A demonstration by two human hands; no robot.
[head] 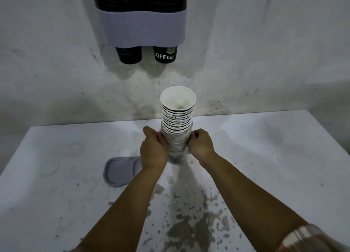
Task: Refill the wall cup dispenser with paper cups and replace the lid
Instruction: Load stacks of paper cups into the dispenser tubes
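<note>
A stack of paper cups (177,117) stands upright over the table, its top cup's white inside facing me. The lower part sits in a clear plastic sleeve (177,147). My left hand (153,149) and my right hand (200,145) grip that sleeve from either side. On the wall above hangs the cup dispenser (144,26), with a pale lilac base and dark tubes full of cups. Two black cups poke out beneath it: one on the left (129,54), one printed "COFFEE" (164,54). The grey dispenser lid (121,171) lies flat on the table, left of my left forearm.
The white table (56,176) is stained, with chipped paint patches near its front middle (189,223). A scuffed white wall (265,53) rises behind the table's back edge. The dispenser's top is cut off by the frame.
</note>
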